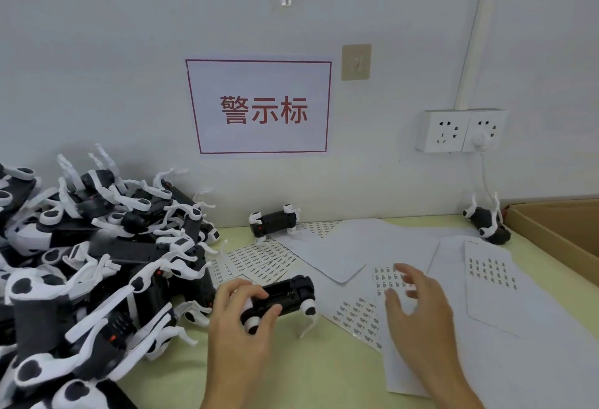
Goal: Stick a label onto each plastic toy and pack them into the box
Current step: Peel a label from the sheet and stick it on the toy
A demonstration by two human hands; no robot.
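my left hand (240, 308) grips toy (285, 298) by its stiff black body | looks light, thin white legs likely fragile | right hand (418, 305) loose, empty, over label sheet (389, 279)

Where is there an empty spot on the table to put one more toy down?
Bare green table shows at the near edge, between the toy pile and the label sheets. A thin strip also runs beside the cardboard box. The left is crowded with toys, and the middle is covered with sheets under the right hand. The left hand holds a toy.
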